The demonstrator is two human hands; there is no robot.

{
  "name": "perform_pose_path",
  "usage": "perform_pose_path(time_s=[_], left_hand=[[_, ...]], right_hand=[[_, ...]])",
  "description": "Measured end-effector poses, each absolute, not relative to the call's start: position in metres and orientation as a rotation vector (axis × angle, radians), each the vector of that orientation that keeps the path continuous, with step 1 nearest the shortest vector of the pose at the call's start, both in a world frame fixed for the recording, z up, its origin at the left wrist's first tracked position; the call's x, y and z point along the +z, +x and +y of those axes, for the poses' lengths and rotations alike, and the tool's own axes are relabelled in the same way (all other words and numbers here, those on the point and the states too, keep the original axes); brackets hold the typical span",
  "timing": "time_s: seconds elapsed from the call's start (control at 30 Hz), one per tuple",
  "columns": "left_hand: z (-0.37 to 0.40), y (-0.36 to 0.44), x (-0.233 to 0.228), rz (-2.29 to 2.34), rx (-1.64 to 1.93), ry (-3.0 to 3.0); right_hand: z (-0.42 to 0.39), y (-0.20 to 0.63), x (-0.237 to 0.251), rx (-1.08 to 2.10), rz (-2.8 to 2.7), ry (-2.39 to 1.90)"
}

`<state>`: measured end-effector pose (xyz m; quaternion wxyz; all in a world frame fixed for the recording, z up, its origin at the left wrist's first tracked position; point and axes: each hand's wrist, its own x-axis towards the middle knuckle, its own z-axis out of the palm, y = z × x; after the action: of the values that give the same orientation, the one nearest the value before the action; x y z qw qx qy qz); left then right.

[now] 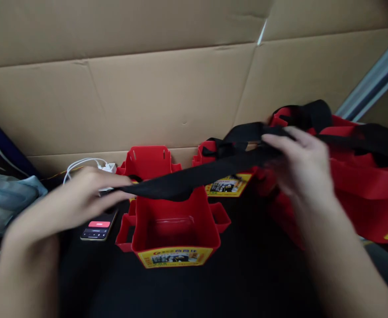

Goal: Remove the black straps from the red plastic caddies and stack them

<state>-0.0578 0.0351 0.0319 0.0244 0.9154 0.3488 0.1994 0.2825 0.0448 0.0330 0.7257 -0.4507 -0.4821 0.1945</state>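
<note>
A black webbing strap (194,174) stretches between my two hands above a red plastic box (174,227). My left hand (91,190) pinches its left end between thumb and fingers. My right hand (301,154), blurred by motion, is closed around the strap's other part, where it doubles back in a loop. The red box has an open top, small side pockets and a yellow printed label (175,257) on its front. Part of the box's back edge is hidden by the strap.
Behind stand more red boxes (149,159), one with a yellow label (230,185). At right is a pile of red boxes with black straps (362,176). A phone (97,227) and a white charger (107,168) lie left on the black surface (187,291). Cardboard (167,101) walls the back.
</note>
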Motion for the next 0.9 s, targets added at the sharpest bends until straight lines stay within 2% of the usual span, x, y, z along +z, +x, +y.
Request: perform_pose_path(time_s=[0.1,0.17,0.23,0.3,0.4,0.53,0.67,0.77,0.9], left_hand=[[0.047,-0.118,0.040,1.522,0.669,2.668],[0.056,-0.140,0.036,1.720,0.618,2.483],[0.062,-0.146,0.030,1.708,0.557,2.373],[0.066,-0.138,0.025,1.600,0.512,2.393],[0.065,-0.114,0.023,1.532,0.518,2.584],[0.061,-0.069,0.025,1.431,0.582,2.673],[0.066,-0.027,0.014,1.292,0.491,2.757],[0.075,-0.014,0.002,1.239,0.518,2.828],[0.084,-0.018,-0.004,1.128,0.585,2.786]], right_hand=[[0.040,0.324,0.040,0.024,-1.176,-1.331],[0.037,0.343,0.026,-0.101,-1.352,-1.625],[0.038,0.353,-0.003,0.046,-1.678,-1.840],[0.039,0.354,-0.040,0.153,-1.839,-1.876],[0.037,0.345,-0.079,0.128,-2.022,-1.933],[0.023,0.301,-0.064,-0.365,-1.994,-1.663],[0.014,0.222,-0.028,-0.319,-2.340,-1.091],[0.022,0.174,-0.029,-0.352,-2.488,-1.074],[0.035,0.152,-0.040,-0.351,-2.491,-1.289]])
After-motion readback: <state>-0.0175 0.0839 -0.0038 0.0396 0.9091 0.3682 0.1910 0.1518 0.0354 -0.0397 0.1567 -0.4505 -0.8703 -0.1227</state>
